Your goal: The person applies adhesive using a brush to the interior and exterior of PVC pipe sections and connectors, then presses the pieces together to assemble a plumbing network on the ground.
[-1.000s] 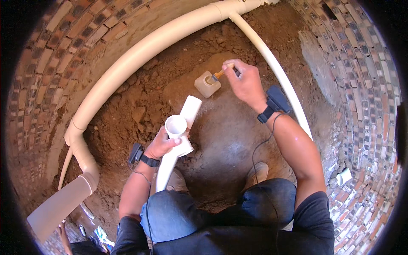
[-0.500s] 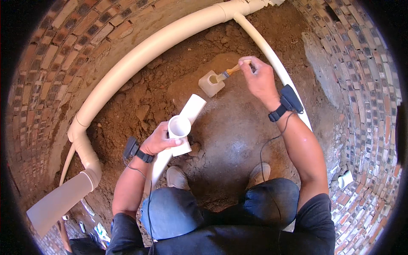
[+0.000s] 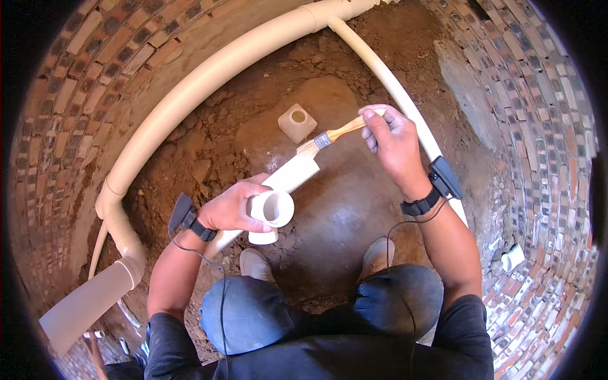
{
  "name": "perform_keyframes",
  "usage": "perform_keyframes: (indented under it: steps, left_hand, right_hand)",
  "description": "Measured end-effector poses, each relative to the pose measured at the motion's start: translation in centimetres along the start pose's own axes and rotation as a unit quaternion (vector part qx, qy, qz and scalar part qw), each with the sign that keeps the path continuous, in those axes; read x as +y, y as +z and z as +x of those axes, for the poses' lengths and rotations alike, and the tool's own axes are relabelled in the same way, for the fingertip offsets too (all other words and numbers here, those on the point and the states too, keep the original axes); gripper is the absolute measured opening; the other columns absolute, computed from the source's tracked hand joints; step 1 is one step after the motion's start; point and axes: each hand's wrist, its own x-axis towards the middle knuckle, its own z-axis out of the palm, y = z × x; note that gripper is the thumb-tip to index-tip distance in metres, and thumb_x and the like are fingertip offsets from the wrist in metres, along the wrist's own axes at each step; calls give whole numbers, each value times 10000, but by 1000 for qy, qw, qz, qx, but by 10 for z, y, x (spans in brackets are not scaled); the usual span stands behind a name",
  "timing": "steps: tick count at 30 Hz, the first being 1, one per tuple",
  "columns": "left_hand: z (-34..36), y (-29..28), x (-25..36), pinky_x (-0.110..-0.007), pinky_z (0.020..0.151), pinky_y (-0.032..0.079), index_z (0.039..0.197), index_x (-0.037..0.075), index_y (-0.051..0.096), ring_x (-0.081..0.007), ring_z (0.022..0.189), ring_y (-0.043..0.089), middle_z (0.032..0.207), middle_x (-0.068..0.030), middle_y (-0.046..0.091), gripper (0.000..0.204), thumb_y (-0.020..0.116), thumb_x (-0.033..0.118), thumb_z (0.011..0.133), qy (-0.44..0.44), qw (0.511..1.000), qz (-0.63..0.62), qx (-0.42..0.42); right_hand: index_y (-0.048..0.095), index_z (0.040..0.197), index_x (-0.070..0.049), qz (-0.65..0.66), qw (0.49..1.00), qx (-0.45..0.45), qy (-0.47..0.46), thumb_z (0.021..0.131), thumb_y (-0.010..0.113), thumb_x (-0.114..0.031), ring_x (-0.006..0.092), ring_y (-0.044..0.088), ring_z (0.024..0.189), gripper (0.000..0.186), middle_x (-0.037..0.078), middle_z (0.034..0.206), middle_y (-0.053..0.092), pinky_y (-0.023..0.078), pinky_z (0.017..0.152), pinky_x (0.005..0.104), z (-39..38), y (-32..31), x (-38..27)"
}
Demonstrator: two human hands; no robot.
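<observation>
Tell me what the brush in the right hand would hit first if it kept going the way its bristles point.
Probably the white pipe in the left hand: the right hand aims the paintbrush down-left, bristles right at its far end. Depth is unclear; they may already touch.

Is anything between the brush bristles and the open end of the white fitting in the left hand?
Nothing visible. The brush in the right hand is above the fitting, which the left hand holds.

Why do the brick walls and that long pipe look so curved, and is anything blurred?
Head view: the fisheye lens bends the red brick wall and long cream plastic pipe toward the black rim; sunlight is hard, leaving shadow by the knees; the wooden-handled paintbrush looks sharp.
</observation>
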Motion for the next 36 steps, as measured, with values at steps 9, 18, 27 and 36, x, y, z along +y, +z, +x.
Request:
perform_keyframes:
  steps: [9, 18, 27, 36]
  left_hand:
    - [-20, -9, 5, -302, 973, 460, 1242, 4, 633, -154, 1064, 598, 1110, -40, 660, 695, 864, 361, 692, -59, 985, -143, 74]
    - [-36, -7, 23, -348, 935, 510, 1190, 45, 619, -194, 1038, 655, 1123, -91, 685, 787, 918, 490, 614, -21, 979, -186, 84]
    - [-22, -3, 50, -363, 980, 458, 1079, 14, 707, -237, 1097, 601, 1169, -96, 642, 608, 898, 401, 652, 38, 992, -74, -90]
    - [-25, -7, 27, -341, 974, 449, 1097, -10, 698, -212, 1088, 573, 1148, -103, 612, 575, 883, 384, 722, 20, 1000, -18, -8]
  right_hand:
    - [679, 1082, -4, 69, 997, 34, -9, 1027, 618, -228, 58, 538, 617, 239, 14, 763, 629, 429, 542, 226, -26, -8, 17]
    - [650, 1081, -2, 281, 958, 18, 48, 1037, 593, -211, 96, 525, 607, 221, 38, 773, 611, 421, 540, 261, -37, -9, 37]
    - [610, 1070, -17, 350, 931, -27, 96, 1038, 578, -222, 100, 493, 628, 210, 27, 759, 562, 384, 560, 265, -24, -13, 35]
    - [669, 1057, -14, 27, 999, -23, -30, 1033, 582, -238, 42, 510, 692, 242, -9, 802, 597, 395, 597, 207, -39, -20, -5]
